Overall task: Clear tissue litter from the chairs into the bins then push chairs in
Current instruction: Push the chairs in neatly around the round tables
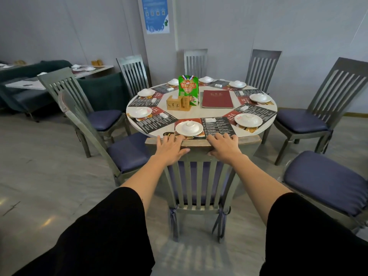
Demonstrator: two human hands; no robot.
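Gripping chair [201,148], its seat hidden under table [256,126].

Black sleeves [111,226] — loose, elbow-length

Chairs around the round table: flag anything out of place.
Several chairs stand pulled out and angled: two on the left and two on the right. Both hands, left and right, grip the near chair's top rail. No tissue visible on seats.
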